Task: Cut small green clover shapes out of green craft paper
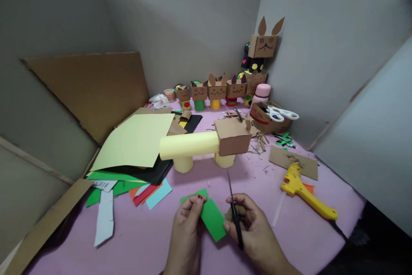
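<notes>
My left hand [188, 219] pinches a small green paper rectangle [212, 219] low in the middle of the view. My right hand [247, 219] is closed around thin black scissors [234, 210], blades pointing away from me, beside the green piece's right edge. Just beyond my hands stands a pale yellow paper-tube animal [189, 146] with a brown cardboard box head [232, 136], on the pink table [289, 232].
A yellow glue gun [304, 191] lies right on a cardboard scrap. Coloured paper sheets [135, 155] pile at left. Several small box-headed figures [219, 91] line the back wall beside a taller eared one [262, 45]. A small box with white scissors [281, 114] sits at right.
</notes>
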The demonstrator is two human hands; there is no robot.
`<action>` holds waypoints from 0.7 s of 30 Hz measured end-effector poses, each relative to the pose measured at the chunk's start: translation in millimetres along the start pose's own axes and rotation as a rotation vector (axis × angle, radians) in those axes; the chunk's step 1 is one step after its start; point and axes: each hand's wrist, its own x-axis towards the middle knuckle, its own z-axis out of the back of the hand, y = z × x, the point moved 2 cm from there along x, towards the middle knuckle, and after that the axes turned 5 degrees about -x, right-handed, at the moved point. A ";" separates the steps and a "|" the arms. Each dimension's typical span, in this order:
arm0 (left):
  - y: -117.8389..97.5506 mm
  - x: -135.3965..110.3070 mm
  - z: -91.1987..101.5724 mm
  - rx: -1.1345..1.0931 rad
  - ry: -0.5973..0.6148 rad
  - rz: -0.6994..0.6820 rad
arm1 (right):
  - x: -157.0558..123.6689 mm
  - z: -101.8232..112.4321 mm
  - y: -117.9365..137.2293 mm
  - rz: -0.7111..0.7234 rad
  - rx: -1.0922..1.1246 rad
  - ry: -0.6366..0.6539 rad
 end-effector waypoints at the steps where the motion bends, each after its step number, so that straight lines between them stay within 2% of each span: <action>1: -0.7 -0.9 -0.6 -0.005 0.002 0.006 | 0.0 1.2 1.7 0.002 0.019 -0.015; 6: 6.2 -2.3 -0.9 0.161 0.197 0.121 | 1.5 6.7 4.6 0.037 0.068 -0.056; 8: 7.9 0.1 1.7 0.233 0.185 0.100 | 2.4 7.3 3.2 0.041 0.067 -0.042; 11: 4.2 4.7 5.5 0.258 0.092 0.011 | 2.1 7.8 0.0 0.043 0.062 0.009; 13: -1.5 7.3 7.4 0.193 0.016 -0.048 | -0.5 7.5 -2.0 0.035 0.066 0.133; 16: -9.8 9.8 8.7 0.013 -0.075 -0.061 | -9.5 5.0 -4.5 -0.079 0.077 0.511; 17: -11.9 10.4 8.8 -0.047 -0.101 -0.051 | -13.1 5.0 -5.2 -0.136 0.078 0.603; 18: -13.7 10.8 8.8 -0.094 -0.126 -0.045 | -16.0 5.8 -5.4 -0.177 0.074 0.643; 21: -17.5 11.6 8.5 -0.157 -0.184 -0.049 | -21.2 8.9 -5.2 -0.228 0.050 0.639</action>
